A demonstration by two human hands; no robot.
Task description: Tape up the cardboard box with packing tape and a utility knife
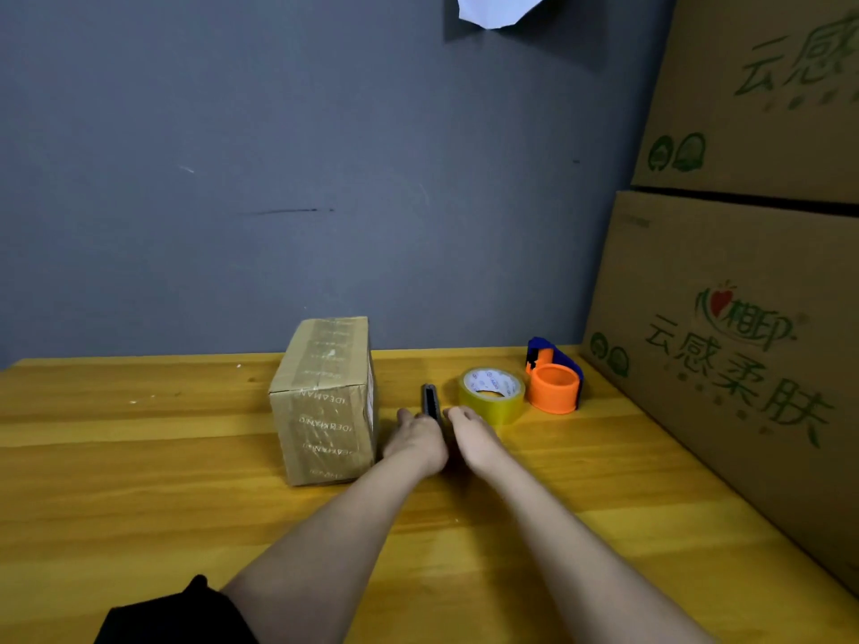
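Wooden table (139,481), yellow-orange top; utility knife taken as the reference point for all positions.

Nearest the camera: a black sleeve (176,615) at the lower left edge, on the left upper arm. Both bare forearms reach forward across the table and converge on the knife.

Left hand (416,441): back of hand up, lying just left of the knife and against its near end. Fingers point forward, curled slightly down; whether they pinch the knife or only lie beside it cannot be told.

Right hand (472,434): just right of the knife, back of hand up, fingertips near the handle. Grip likewise cannot be told; the fingers are hidden beneath the hand.

Utility knife (431,402): dark, slim body, lying flat on the table between the two hands, long axis pointing away from the camera. Far end visible, near end covered by the hands.

Cardboard box (325,402): left of the knife, close to the left hand, standing on the table. Flaps closed; clear printed tape along top and front face.

Packing tape (492,395): yellowish roll, lying flat just right of the knife, beyond the right hand.

Tape dispenser (554,383): orange and blue, right of the roll, almost touching it.

Large printed cartons (743,318): stacked far right of the knife, along the table edge.

Grey wall (279,178) behind; a white paper scrap (499,9) above.
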